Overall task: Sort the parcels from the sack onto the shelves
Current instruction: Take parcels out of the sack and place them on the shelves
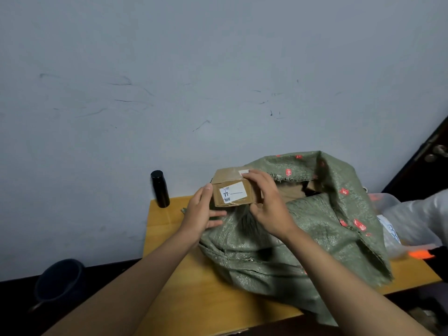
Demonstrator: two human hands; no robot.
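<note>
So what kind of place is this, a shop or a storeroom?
Probably a small back room for sorting parcels. A green woven sack sits on a plain wooden table against a scuffed bare wall, and both hands hold a labelled cardboard parcel. No shelves show.

yellow table, green sack, black bottle

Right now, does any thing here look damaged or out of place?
Yes. The green sack has a frayed, torn edge at its mouth. The box, held in both hands, has wrinkled tape over its label. The wall has dark scuff marks. Nothing is spilled.
</note>
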